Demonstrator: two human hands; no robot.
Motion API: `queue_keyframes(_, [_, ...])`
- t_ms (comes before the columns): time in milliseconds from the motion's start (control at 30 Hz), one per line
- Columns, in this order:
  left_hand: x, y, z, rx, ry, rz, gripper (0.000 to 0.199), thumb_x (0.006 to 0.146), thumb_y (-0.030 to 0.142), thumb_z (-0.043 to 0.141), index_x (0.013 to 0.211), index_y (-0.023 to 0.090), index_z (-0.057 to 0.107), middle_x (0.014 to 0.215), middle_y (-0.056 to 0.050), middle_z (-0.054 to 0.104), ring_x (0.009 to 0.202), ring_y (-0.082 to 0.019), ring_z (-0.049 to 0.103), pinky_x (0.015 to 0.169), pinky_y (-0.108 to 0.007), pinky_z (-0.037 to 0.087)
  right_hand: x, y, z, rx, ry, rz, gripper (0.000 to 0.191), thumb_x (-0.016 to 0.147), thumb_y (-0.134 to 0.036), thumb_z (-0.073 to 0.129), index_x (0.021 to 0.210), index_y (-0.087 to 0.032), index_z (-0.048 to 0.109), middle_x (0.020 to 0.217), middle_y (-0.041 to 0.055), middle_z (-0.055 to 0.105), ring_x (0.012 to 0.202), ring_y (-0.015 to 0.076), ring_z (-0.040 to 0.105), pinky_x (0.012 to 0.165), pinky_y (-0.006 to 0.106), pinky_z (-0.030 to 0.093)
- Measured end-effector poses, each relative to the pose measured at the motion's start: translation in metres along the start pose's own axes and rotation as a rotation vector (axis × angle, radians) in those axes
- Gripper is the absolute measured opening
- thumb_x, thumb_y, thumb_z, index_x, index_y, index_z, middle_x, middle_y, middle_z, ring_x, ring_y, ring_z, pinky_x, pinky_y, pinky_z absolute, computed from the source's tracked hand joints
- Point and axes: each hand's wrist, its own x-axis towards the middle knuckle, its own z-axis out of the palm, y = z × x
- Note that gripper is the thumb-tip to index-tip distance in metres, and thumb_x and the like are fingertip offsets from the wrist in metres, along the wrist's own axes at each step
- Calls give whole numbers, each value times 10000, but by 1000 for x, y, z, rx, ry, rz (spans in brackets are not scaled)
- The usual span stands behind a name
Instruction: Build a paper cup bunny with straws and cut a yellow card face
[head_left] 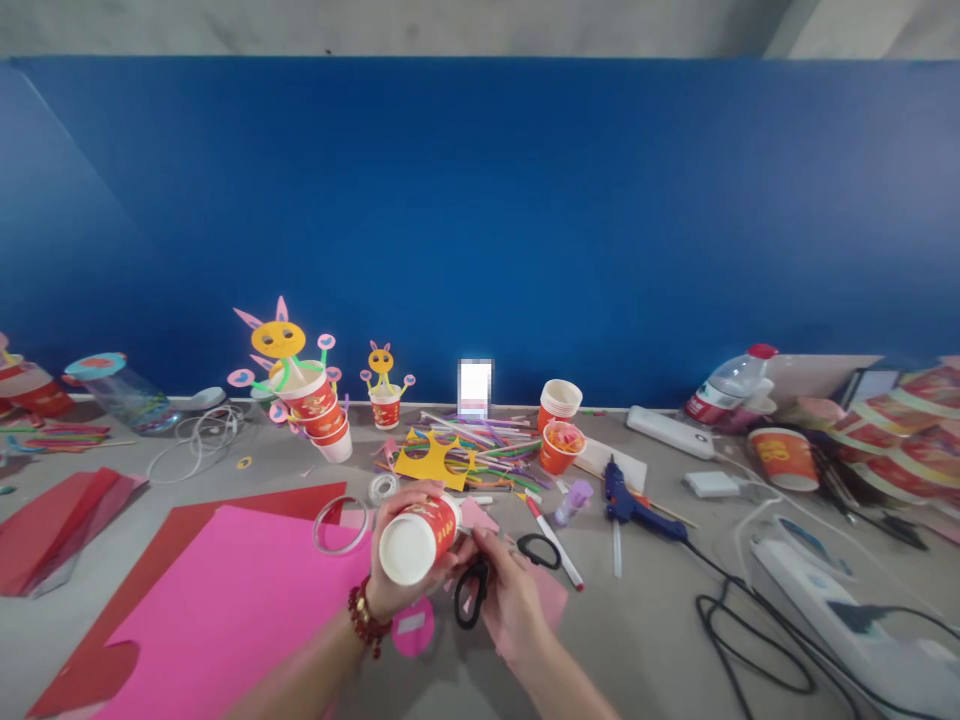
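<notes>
My left hand (pixel 394 575) is wrapped round a red and white paper cup (pixel 435 520), tilted so its white base faces me. At the cup's rim, the fingers of my right hand (pixel 510 590) are pinched together; what they hold is hidden. Black-handled scissors (pixel 538 552) show on both sides of my right hand, their blades out of sight. Pink paper (pixel 551 592) lies under that hand. Below the cup is a pink disc (pixel 413 628) with a pale strip on it. A clear tape roll (pixel 341 526) rests left of my left hand.
Pink sheet (pixel 247 600) and red sheets cover the left. Behind are yellow cut-out paper (pixel 435 460), coloured pipe cleaners (pixel 502 455), cup figures (pixel 311 400) and stacked cups (pixel 559 400). To the right lie a marker (pixel 553 540), blue glue gun (pixel 637 505), black cable and power strip (pixel 847 610).
</notes>
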Motion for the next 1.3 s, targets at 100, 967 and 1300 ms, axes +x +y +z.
queue_keyframes(100, [2, 3, 2, 24, -10, 11, 555, 728, 354, 808, 1165, 253, 481, 1094, -84, 668, 1033, -285, 675, 897, -489, 570, -1, 0, 2, 20, 14, 7, 411, 684, -511, 834, 557, -132, 741, 543, 36, 677, 480, 124, 594, 484, 197, 476])
queue_keyframes(967, [50, 27, -32, 173, -645, -498, 279, 804, 357, 726, 988, 191, 600, 903, -20, 621, 831, -186, 591, 776, -288, 499, -1, -41, -15, -1125, -274, -808, 267, 990, -242, 516, 786, -245, 687, 990, 90, 736, 1042, 269, 678, 886, 364, 507])
queue_keyframes(1300, [36, 21, -15, 163, -496, -398, 109, 886, 280, 632, 863, 193, 571, 918, -52, 683, 856, -197, 641, 753, -291, 494, -1, -33, -17, -997, 14, -733, 107, 910, -299, 640, 821, -242, 629, 771, 25, 645, 714, 199, 608, 679, 295, 501])
